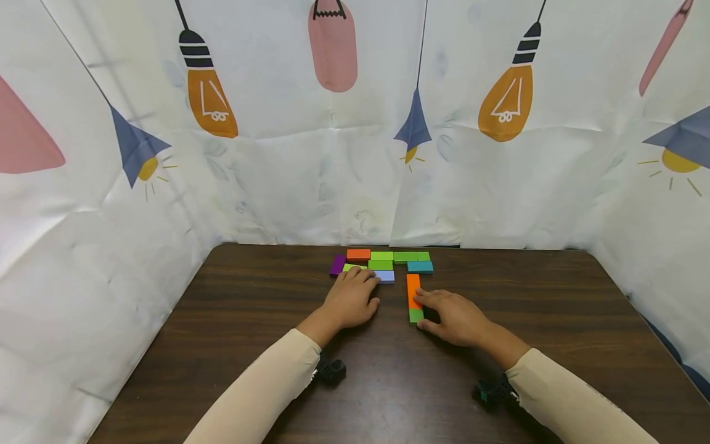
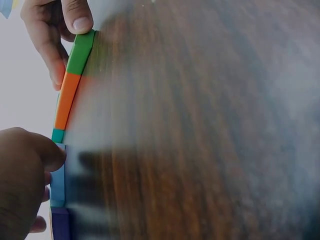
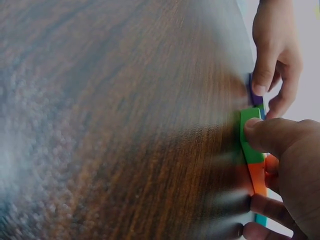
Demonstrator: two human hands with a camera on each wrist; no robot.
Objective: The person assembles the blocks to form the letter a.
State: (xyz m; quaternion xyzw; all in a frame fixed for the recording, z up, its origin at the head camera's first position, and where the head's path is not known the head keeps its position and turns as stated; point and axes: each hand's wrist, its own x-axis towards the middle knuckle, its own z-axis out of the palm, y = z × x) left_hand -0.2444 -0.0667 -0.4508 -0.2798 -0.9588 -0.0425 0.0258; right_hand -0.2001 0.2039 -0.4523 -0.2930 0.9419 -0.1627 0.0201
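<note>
Flat coloured blocks lie on a dark wooden table. My left hand rests its fingertips at a lavender block and a yellow-green block, partly covering both. Its thumb sits lower, near the lavender block's side in the left wrist view. An orange block and a green block stand end to end in a column pointing towards me. Along their right side, my right hand touches the orange block with its fingers. Its thumb presses at the green block.
Behind the hands lie a purple block, a red-orange block, several green blocks and a teal block. They sit near the table's far edge, before a printed white curtain.
</note>
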